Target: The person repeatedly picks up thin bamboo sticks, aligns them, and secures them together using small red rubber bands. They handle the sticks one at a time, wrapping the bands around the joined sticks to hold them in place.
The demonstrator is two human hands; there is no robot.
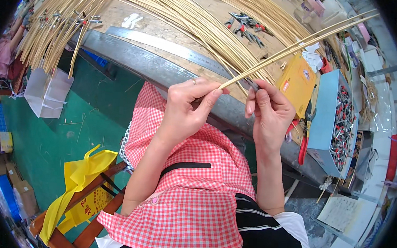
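In front of me, my left hand (189, 106) pinches the near ends of a few long, thin tan sticks (275, 58) between thumb and fingers. They slant up to the far right, over the worktable. Just right of those ends, my right hand (271, 108) is closed, thumb against fingers. Between its fingertips, close beside the sticks, is a small dark clip (252, 85), partly hidden by the fingers.
Long rows of similar sticks (178, 16) cover the wooden table, with a steel ruler (167, 44) near its edge. Loose clips (245, 29) lie beyond. At right are a yellow box (296, 80), red-handled pliers (303, 148) and a blue box (324, 118) full of clips. A wooden chair (89, 233) stands lower left.
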